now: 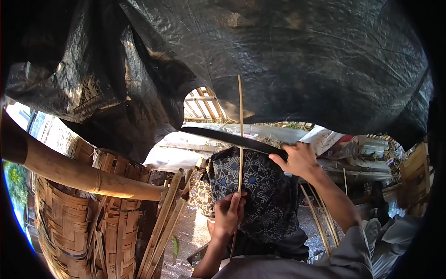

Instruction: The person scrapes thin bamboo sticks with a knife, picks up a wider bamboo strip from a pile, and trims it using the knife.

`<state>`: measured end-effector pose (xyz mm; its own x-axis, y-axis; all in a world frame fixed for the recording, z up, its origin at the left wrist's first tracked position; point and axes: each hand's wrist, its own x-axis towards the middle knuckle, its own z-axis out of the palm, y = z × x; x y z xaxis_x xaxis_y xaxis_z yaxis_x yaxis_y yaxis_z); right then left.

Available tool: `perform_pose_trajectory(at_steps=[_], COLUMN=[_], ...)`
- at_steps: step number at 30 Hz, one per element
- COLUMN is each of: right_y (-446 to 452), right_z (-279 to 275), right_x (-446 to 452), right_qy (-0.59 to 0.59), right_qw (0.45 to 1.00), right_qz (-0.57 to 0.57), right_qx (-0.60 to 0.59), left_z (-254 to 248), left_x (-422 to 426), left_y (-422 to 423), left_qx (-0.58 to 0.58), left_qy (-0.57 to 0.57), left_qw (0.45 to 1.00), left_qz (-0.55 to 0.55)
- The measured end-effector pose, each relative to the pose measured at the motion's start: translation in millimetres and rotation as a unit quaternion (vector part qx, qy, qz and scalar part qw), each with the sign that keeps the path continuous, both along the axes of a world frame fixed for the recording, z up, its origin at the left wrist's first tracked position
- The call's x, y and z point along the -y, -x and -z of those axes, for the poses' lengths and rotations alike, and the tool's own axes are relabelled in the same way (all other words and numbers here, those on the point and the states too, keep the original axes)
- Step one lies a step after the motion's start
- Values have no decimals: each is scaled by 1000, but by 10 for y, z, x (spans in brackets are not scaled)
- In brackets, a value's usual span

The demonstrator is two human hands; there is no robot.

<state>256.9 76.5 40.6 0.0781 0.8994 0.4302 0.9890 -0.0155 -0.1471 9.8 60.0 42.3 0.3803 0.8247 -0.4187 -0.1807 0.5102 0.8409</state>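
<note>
A slender bamboo strip (240,172) stands nearly upright in front of the person's lap, its top rising against the dark sheeting and its lower end running down past the grip. The left hand (227,211) pinches it between thumb and fingers, well below its middle. It should be light and springy, stiff along its length yet apt to bend or split, and its edges may be sharp; a pinch low down, clear of the blade, looks the sensible hold. The right hand (297,160) is wrapped around the grip end of a long dark-bladed knife (218,135), probably the heavier piece, whose blade crosses behind the strip; whether the two touch cannot be told. Below lies batik-patterned cloth (260,195) over the lap, with more thin strips (319,218) to its right. On the left are split bamboo slats (160,228), a thick bamboo pole (93,179) and woven bamboo basketry (60,216); black plastic sheeting (302,56) hangs ahead.
</note>
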Motion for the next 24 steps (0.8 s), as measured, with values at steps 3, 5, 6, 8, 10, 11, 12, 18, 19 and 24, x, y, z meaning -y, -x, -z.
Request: perform_pose_trajectory(at_steps=[3, 5, 6, 8, 10, 11, 12, 18, 19, 24], right_y=[125, 209, 235, 260, 190, 160, 116, -35, 29, 239], right_z=[-59, 30, -1, -82, -103, -109, -105, -98, -89, -186], right_x=[92, 234, 269, 308, 230, 178, 122, 0, 89, 307], right_qy=[58, 47, 60, 94, 125, 149, 99, 69, 94, 154], right_qw=[998, 995, 991, 982, 984, 985, 993, 998, 995, 967], right_qz=[-26, -82, -107, -129, -107, -80, -44, -6, -32, -172], right_qx=[-29, 28, 55, 97, 65, 39, 54, -10, 15, 112], left_z=[-13, 32, 49, 61, 51, 28, 9, 38, 37, 211], left_x=[-19, -2, 7, 44, 87, 75, 55, 75, 66, 134], left_y=[28, 31, 22, -7, 9, 15, 18, 78, 84, 104], left_qx=[-2, -3, -7, -25, -44, -55, -63, -68, -71, -106], left_qy=[14, 7, 4, -20, -42, -38, -36, -34, -35, -102], left_qw=[1000, 1000, 1000, 999, 998, 998, 997, 997, 997, 989], left_qz=[8, 5, 2, -9, -17, -14, -11, -2, 1, -18])
